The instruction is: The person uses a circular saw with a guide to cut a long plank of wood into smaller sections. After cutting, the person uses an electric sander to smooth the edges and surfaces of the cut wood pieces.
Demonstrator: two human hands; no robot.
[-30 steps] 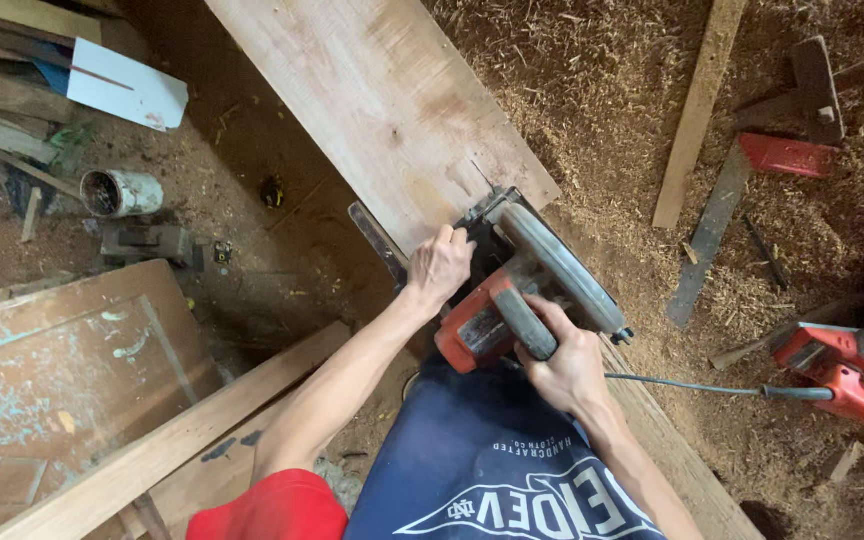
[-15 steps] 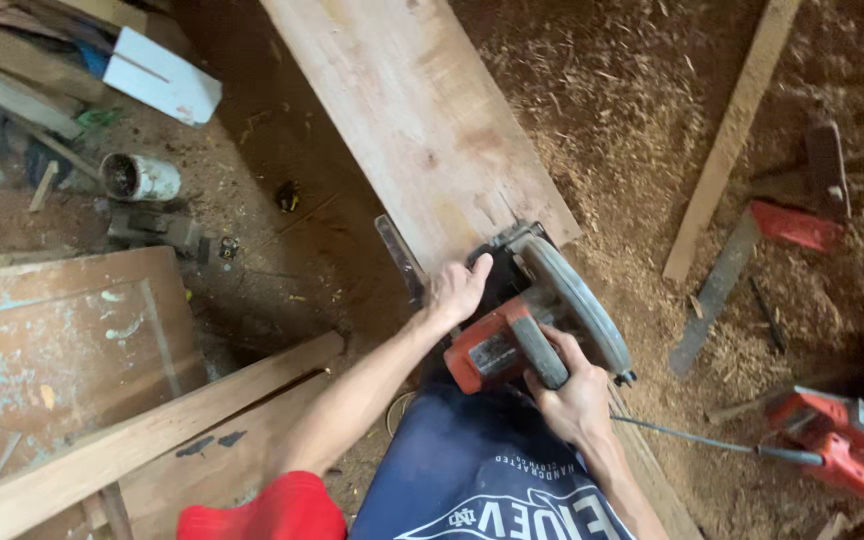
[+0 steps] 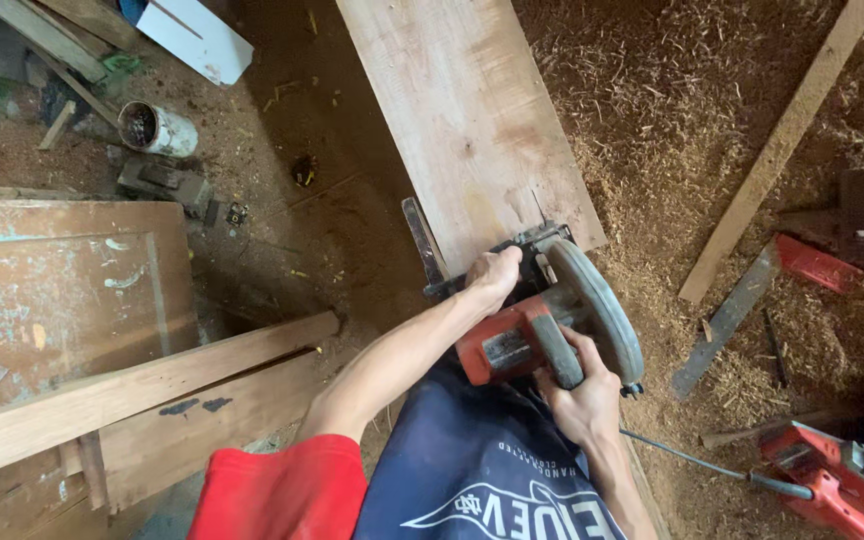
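While saw (image 3: 542,325) sat on near end of plank (image 3: 467,120), left hand (image 3: 492,275) clamped saw's front knob, left of blade guard. Right hand (image 3: 577,395) gripped saw's rear handle, fingers wrapped tight. Red tool (image 3: 842,480) lay right of saw.

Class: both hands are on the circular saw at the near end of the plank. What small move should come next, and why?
Probably ease the saw forward along the plank: the right hand holds the handle, the left hand steadies the front, and uncut board lies ahead.
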